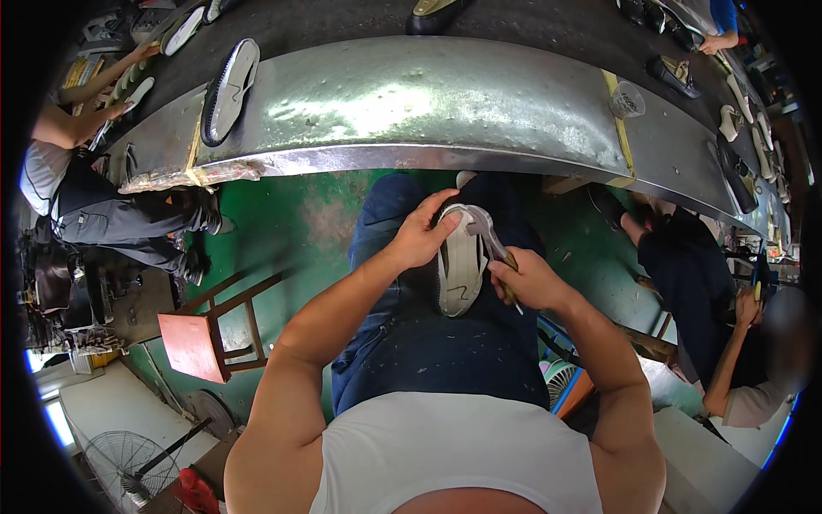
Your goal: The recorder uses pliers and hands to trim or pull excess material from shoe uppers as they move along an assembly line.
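A pale shoe (462, 272) with a dark stitched edge lies lengthwise over my lap, its whitish flat side up and a dark squiggle near its lower end. My left hand (421, 231) grips the upper end, thumb on the pale surface and fingers around the left edge. Along the right edge curves a grey band-like piece (489, 236); whether it belongs to the shoe or the tool, I cannot tell. My right hand (524, 279) is closed around a slim tool with a yellowish handle (511, 260), beside the right edge. Its working end is not clear.
A metal-covered bench edge (368, 103) crosses ahead, with a similar shoe (231, 92) at its left and a clear cup (628, 99) at its right. Co-workers sit left and right. A wooden stool (195, 347) stands left, a fan (128, 463) lower left.
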### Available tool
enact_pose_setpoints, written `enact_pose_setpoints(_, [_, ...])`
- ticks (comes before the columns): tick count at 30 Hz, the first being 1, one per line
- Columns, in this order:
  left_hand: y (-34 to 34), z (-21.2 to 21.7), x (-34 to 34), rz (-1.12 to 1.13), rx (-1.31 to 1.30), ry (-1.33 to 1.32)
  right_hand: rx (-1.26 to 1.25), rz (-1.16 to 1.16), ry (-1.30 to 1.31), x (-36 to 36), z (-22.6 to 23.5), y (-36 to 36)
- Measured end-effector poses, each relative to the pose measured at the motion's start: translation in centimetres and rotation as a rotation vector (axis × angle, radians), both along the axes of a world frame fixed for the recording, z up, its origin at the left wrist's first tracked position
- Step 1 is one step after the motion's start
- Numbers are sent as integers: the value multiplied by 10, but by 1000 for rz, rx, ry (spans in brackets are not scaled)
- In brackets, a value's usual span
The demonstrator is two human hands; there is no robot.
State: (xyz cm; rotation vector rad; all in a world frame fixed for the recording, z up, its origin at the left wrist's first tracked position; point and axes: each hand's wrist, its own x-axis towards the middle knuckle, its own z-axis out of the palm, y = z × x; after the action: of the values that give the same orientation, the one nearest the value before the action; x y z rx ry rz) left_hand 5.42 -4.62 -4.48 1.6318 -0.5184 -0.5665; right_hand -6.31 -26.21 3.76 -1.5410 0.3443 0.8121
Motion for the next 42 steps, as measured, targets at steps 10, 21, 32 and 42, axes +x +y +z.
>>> enact_pose_setpoints(10, [-1,9,-3,-15,-143,182,-569,113,-494,-18,-18,12])
enact_pose_setpoints(21, [-17,12,2,18,-29,310,-286,-42,-262,-9,21,-3])
enact_pose_setpoints(32, [-18,-16,27,-95,66,659,12,-535,-720,29,-63,25])
enact_pose_setpoints(42, [-9,-26,22,-61,115,703,290,-542,-556,-44,-72,43])
